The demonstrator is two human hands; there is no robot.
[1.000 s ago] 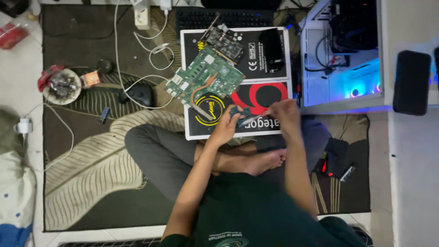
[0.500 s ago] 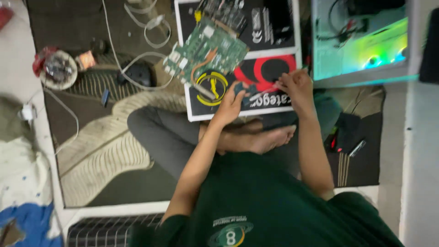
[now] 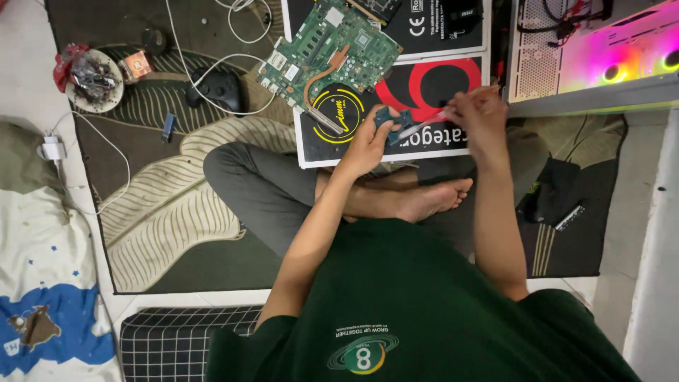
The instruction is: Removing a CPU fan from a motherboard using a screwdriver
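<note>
My left hand point(image 3: 366, 141) has a closed grip on a small board point(image 3: 393, 119); my right hand point(image 3: 481, 117) pinches a tool point(image 3: 424, 124) touching it.

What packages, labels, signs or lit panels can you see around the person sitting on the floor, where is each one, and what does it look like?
Flat black cardboard box: on the rug before the person, under the green circuit board; red ring and yellow round sticker.
Small orange printed packet: upper left, beside a round dish of clutter.
Computer case: upper right, white, glowing pink and yellow.
Dark green shirt emblem: bottom centre, round, green and yellow.
</note>
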